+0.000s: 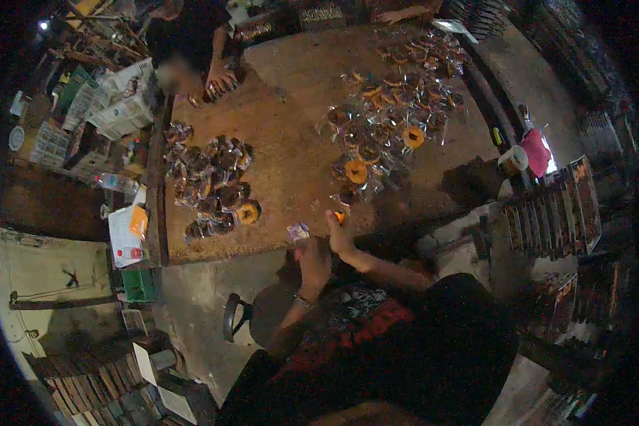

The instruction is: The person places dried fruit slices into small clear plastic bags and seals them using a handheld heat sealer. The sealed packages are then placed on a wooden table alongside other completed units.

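Note:
At the near edge of the wooden table (293, 133), my left hand (315, 263) holds a small purple-and-white printed stack (298, 232), perhaps labels. Close beside it is my right hand (342, 238), its fingers raised and a small orange piece (339, 216) at the fingertips; what that piece is cannot be made out. Beyond my hands lies a spread of ring-shaped items in clear plastic (388, 106), mostly dark brown. Two orange rings (356, 172) stand out among them. A second heap of wrapped rings (213, 175) sits to the left, with one orange ring (248, 212) at its near end.
A co-worker's hand (221, 80) rests on the far left table edge; another person's forearm (404, 13) is at the far right. White plastic crates (122, 104) and a bottle (116, 182) stand left. A tape roll (514, 158), pink cloth (535, 153) and slatted rack (556, 210) are right.

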The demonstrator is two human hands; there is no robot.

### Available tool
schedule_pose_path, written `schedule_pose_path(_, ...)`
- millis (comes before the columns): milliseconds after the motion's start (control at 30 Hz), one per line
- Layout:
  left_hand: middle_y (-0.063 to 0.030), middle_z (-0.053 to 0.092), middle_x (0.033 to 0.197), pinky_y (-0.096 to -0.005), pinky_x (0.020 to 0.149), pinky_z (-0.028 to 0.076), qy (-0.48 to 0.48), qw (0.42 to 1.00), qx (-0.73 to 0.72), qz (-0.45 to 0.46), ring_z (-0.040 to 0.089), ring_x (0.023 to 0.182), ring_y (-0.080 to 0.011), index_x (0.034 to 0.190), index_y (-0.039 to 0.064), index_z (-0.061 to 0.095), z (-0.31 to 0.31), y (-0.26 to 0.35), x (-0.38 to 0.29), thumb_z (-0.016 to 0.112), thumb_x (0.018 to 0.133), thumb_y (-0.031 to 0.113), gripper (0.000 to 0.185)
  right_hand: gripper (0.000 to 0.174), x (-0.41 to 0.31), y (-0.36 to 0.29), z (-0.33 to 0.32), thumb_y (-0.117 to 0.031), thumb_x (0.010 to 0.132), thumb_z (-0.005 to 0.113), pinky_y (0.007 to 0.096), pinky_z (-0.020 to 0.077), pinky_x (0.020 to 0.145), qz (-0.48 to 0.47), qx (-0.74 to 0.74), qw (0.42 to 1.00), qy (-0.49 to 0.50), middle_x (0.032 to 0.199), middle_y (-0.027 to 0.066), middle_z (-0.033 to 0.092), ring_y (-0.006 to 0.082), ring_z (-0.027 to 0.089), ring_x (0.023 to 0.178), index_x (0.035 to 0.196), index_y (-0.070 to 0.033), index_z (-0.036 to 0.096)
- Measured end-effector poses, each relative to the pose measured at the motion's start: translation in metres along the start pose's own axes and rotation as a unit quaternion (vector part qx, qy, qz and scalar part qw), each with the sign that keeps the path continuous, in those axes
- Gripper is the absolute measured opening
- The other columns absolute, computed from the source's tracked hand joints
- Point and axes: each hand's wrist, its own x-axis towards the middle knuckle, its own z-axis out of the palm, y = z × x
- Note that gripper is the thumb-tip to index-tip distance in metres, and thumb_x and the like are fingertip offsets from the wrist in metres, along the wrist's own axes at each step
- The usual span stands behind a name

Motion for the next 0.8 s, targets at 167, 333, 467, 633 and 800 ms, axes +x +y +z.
schedule_pose_path(167, -0.0124, 0.061, 0.106, -0.0412, 0.082, 0.047, -0.088, 0.965, -0.234, -0.074, 0.058, 0.096, -0.0299, 0.116, 0.005, 0.055, -0.047, -0.025, 0.029, 0.052, 0.093, 0.032, 0.036, 0.016, 0.009, -0.027, 0.020, -0.021, 0.091, 0.061, 0.0251, 0.0424, 0.055, 0.126, 0.084, 0.988, 0.018, 0.077, -0.0007, 0.053, 0.0091, 0.050, 0.064, 0.091, -0.006, 0.056)
schedule_pose_path(333, -0.0100, 0.055, 0.120, -0.0385, 0.095, 0.044, 0.024, 0.814, -0.559, -0.158, 0.053, 0.111, -0.0268, 0.119, 0.008, 0.053, -0.133, -0.088, 0.071, 0.056, 0.092, 0.030, 0.035, 0.015, 0.060, 0.007, 0.018, -0.018, 0.089, 0.064, 0.0307, 0.0454, 0.048, 0.081, -0.036, 0.993, -0.077, 0.074, 0.0038, 0.058, 0.0136, 0.056, 0.059, 0.092, -0.005, 0.058)
schedule_pose_path(467, -0.0056, 0.054, 0.120, -0.0436, 0.100, 0.042, 0.127, 0.721, -0.677, -0.076, 0.052, 0.114, -0.0248, 0.111, 0.008, 0.055, -0.171, -0.146, 0.086, 0.063, 0.090, 0.027, 0.029, 0.034, 0.083, 0.041, -0.004, -0.026, 0.081, 0.072, 0.0393, 0.0500, 0.067, 0.056, -0.287, 0.955, 0.049, 0.079, 0.0116, 0.061, 0.0272, 0.061, 0.071, 0.100, -0.002, 0.058)
schedule_pose_path(633, -0.0069, 0.053, 0.122, -0.0378, 0.094, 0.047, -0.004, 0.997, -0.067, -0.024, 0.052, 0.114, -0.0241, 0.119, 0.004, 0.051, -0.153, -0.187, 0.083, 0.056, 0.093, 0.020, 0.031, 0.061, 0.112, 0.068, -0.061, -0.032, 0.079, 0.069, 0.0490, 0.0499, 0.079, 0.217, -0.550, 0.803, 0.076, 0.123, 0.0248, 0.050, 0.0400, 0.058, 0.103, 0.128, -0.008, 0.043)
schedule_pose_path(800, -0.0103, 0.054, 0.124, -0.0361, 0.094, 0.047, -0.023, 0.828, -0.543, -0.140, 0.053, 0.111, -0.0231, 0.132, 0.003, 0.046, -0.115, -0.189, 0.076, 0.052, 0.093, 0.009, 0.040, 0.053, 0.128, 0.096, -0.089, -0.034, 0.082, 0.064, 0.0506, 0.0500, 0.082, 0.070, -0.622, 0.769, 0.128, 0.131, 0.0289, 0.043, 0.0416, 0.053, 0.112, 0.128, -0.013, 0.048)
